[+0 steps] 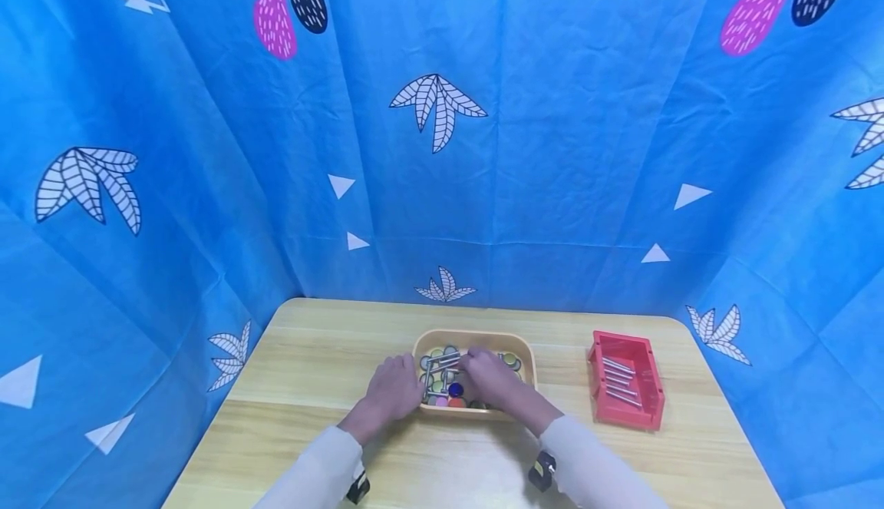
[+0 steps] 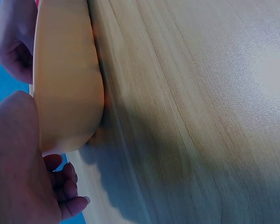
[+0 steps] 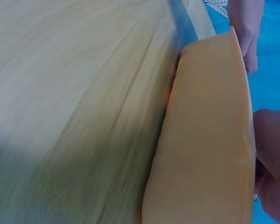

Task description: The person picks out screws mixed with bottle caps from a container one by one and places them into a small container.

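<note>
A tan plastic tub (image 1: 476, 411) on the table holds metal screws (image 1: 442, 361) lying over round, multicoloured caps (image 1: 456, 390). My left hand (image 1: 395, 388) grips the tub's left end, its thumb near the rim and fingers curled outside the corner in the left wrist view. My right hand (image 1: 489, 377) reaches down inside the tub with bent fingers, its fingertips right at the ends of the screws; I cannot tell whether it pinches one. In the right wrist view, the tub's wall (image 3: 200, 130) hides the fingertips of the right hand (image 3: 273, 158).
A red open-front bin (image 1: 628, 413) stands on the table to the right, with several screws (image 1: 619, 382) lying in it. Blue patterned cloth (image 1: 442, 209) hangs behind and along both sides of the wooden table (image 1: 311, 348).
</note>
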### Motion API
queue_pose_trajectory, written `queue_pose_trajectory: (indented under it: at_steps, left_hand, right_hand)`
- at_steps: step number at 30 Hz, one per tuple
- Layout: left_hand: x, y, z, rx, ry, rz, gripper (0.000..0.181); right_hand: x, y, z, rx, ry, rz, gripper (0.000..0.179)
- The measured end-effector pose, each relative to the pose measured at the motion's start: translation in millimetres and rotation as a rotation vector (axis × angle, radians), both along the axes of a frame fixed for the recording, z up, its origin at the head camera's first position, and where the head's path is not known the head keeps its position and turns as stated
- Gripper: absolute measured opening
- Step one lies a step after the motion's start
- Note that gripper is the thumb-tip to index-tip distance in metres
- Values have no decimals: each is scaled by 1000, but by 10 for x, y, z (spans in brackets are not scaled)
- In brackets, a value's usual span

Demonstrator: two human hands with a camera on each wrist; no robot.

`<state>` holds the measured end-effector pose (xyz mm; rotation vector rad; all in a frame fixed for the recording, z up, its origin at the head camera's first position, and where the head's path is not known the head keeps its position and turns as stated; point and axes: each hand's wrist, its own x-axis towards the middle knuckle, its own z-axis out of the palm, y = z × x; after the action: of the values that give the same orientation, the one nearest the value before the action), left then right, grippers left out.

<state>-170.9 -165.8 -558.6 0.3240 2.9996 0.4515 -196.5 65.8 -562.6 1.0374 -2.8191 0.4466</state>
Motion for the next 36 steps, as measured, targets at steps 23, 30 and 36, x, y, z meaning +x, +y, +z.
queue_pose_trajectory:
  at_steps: [23, 30, 36]
  left_hand:
    - [10, 16, -44, -7, -4, 19, 29]
    - [22, 25, -9, -8, -5, 26, 29]
    - [28, 30, 26, 2, -6, 27, 31]
  right_hand:
    - [92, 306, 56, -14, 196, 18, 11]
    - [102, 379, 85, -37, 269, 12, 10]
    - [128, 483, 131, -26, 248, 5, 12]
